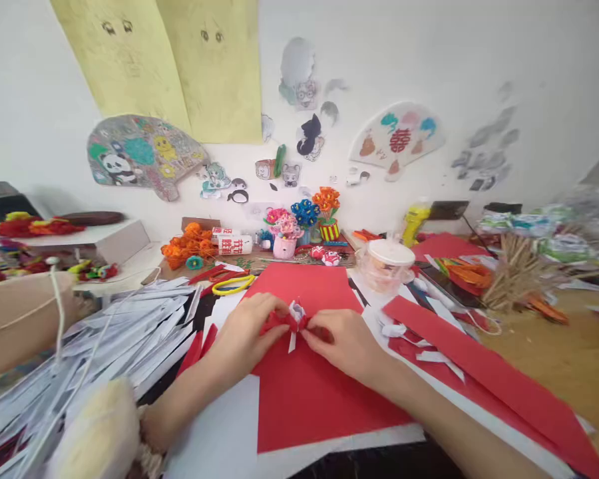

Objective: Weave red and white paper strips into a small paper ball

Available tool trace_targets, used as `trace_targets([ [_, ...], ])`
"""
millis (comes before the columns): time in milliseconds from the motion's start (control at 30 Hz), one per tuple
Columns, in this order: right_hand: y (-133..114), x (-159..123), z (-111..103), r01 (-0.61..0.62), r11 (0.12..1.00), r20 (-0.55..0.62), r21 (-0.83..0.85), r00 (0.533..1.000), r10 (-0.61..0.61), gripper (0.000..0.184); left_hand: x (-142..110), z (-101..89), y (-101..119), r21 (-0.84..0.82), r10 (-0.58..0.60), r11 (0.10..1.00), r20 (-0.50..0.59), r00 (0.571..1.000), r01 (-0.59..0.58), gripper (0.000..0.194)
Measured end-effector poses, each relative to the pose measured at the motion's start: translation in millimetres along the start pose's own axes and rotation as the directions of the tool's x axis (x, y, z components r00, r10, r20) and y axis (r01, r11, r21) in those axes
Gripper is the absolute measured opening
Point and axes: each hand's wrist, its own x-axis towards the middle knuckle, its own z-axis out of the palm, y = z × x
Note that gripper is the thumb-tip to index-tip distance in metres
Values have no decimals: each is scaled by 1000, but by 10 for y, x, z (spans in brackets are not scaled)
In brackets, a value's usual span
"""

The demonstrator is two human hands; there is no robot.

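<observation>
at frame centre, the left hand (pixel 252 329) and right hand (pixel 347 340) pinch opposite sides of a small red-and-white folded paper piece (pixel 296 319). it looks part-shaped, one white end loose; long white paper strips (pixel 124 346) at lower left look unworked.
</observation>
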Motion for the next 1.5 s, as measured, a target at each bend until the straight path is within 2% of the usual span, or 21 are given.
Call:
trace_targets([
  [300, 11, -28, -33, 71, 997, -2, -34, 997, -71, 18, -1, 48, 15, -87, 13, 996, -48, 999, -17, 8],
  [633, 2, -4, -55, -25, 1000, -58, -16, 998, 24, 16, -25, 106, 83, -36, -76, 997, -65, 995, 74, 7],
  [767, 40, 6, -74, -41, 999, -94, 10, 995, 42, 7, -46, 116, 54, -6, -33, 999, -66, 997, 33, 3],
  [900, 82, 7, -63, 7, 1000, -104, -27, 994, -10, 15, -56, 120, 28, 12, -2, 1000, -73, 997, 2, 2],
  [1033, 95, -1, -42, 54, 997, -114, -58, 992, -61, 13, -53, 127, 38, 14, -5, 1000, -77, 997, 6, 4],
  [1333, 131, -19, -26, 151, 987, -96, -58, 983, -156, 13, -56, 172, 100, -11, -106, 994, -91, 990, 106, 6],
  [1500, 140, -35, -3, 208, 975, -97, -82, 972, -216, 15, -55, 181, 124, -83, -142, 987, -85, 986, 136, 4],
])
